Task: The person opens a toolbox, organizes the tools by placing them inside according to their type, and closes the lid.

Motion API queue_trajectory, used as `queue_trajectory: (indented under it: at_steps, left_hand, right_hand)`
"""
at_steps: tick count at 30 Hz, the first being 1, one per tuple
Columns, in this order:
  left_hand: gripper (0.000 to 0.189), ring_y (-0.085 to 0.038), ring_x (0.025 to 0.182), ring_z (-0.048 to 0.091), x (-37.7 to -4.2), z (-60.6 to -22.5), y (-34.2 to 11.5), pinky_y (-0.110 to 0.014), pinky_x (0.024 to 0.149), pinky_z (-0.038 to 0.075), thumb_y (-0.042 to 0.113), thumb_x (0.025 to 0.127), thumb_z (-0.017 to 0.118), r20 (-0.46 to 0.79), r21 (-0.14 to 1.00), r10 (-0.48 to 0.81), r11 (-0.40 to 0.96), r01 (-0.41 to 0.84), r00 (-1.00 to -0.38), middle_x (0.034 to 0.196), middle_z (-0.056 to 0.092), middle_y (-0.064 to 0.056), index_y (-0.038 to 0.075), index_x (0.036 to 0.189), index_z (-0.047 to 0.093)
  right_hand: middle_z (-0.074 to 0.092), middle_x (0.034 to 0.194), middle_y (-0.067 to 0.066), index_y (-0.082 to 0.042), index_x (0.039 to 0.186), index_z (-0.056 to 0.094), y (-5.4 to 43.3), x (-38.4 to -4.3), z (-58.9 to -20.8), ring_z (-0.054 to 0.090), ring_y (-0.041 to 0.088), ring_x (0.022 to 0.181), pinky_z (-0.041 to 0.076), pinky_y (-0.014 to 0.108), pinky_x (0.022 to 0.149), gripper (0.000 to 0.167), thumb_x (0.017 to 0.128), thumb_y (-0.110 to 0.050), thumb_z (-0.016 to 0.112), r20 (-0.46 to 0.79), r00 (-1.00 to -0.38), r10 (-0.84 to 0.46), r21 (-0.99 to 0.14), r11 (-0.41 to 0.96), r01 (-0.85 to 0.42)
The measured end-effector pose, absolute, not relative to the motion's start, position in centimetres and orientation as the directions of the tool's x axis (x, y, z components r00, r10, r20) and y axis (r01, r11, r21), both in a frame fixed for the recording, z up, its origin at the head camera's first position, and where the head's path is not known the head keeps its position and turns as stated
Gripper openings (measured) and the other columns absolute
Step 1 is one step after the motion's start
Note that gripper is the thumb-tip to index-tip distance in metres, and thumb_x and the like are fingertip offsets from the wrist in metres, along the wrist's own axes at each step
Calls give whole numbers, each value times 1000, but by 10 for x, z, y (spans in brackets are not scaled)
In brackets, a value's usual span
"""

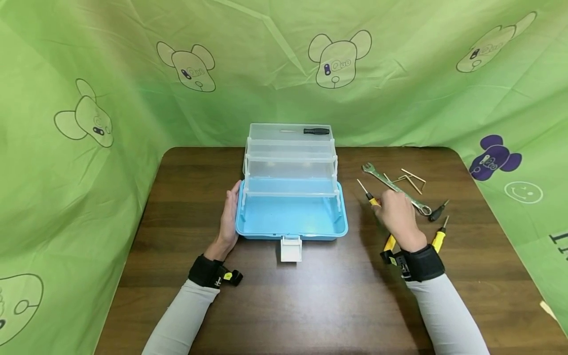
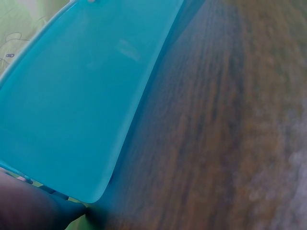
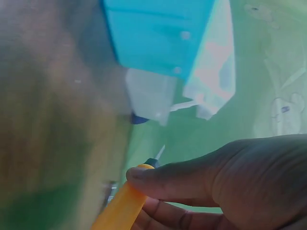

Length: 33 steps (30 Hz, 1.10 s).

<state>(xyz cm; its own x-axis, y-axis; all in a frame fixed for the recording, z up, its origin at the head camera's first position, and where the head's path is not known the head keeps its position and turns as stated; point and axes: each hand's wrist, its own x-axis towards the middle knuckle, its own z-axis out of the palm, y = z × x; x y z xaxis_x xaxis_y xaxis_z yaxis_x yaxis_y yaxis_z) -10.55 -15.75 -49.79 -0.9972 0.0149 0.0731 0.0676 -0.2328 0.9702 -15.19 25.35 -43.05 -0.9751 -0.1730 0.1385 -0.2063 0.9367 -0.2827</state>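
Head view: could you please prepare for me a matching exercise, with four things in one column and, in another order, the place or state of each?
1. left hand
2. right hand
3. wrench
4. long black-handled screwdriver

A. lies on the table, to the right of the toolbox
B. in the clear upper section of the toolbox
C. at the toolbox's left side
D. grips a yellow-handled screwdriver

Pairs: 1-C, 2-D, 3-A, 4-B
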Motion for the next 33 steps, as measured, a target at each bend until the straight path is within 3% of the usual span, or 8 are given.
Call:
queue_trajectory:
  at_steps: [8, 11, 15, 24, 33]
  left_hand:
    - [76, -28, 164, 7, -106, -499, -157, -48, 131, 5, 51, 115, 13, 72, 969, 18, -238, 66, -997, 176, 11, -18, -5, 167, 9]
    - [75, -28, 164, 7, -106, -498, -157, -48, 131, 5, 50, 116, 13, 72, 970, 21, -234, 65, -997, 176, 11, -18, -5, 167, 9]
    - [76, -30, 164, 5, -106, -497, -156, -50, 131, 4, 51, 115, 14, 80, 972, 22, -221, 73, -997, 176, 9, -20, -5, 167, 8]
    - [76, -28, 163, 7, -104, -496, -157, -48, 131, 5, 52, 115, 14, 83, 974, 16, -214, 77, -996, 176, 11, -19, -2, 168, 10]
    - [76, -28, 164, 6, -105, -497, -157, -49, 131, 5, 50, 115, 14, 86, 970, 17, -228, 80, -996, 176, 11, -19, -4, 167, 9]
  right_hand:
    - [61, 64, 12, -2, 70, 68, 247, -155, -403, 60, 34, 61, 48, 61, 59, 20, 87, 3, 74, 179, -950, -257, -291, 908, -301]
    - [71, 76, 20, 3, 88, 79, 242, -154, -391, 66, 37, 66, 51, 59, 61, 6, 86, 7, 75, 200, -933, -298, -284, 894, -346]
    - [76, 91, 25, 8, 112, 79, 235, -155, -375, 70, 40, 73, 53, 56, 62, 27, 85, 7, 81, 229, -904, -361, -261, 872, -414]
    - [75, 91, 20, 5, 114, 80, 214, -164, -346, 69, 32, 70, 48, 49, 55, 27, 87, 3, 83, 234, -837, -495, -216, 813, -541]
    - [78, 104, 22, 5, 117, 78, 191, -178, -330, 74, 38, 88, 57, 56, 70, 26, 91, 5, 78, 221, -805, -550, -238, 770, -591]
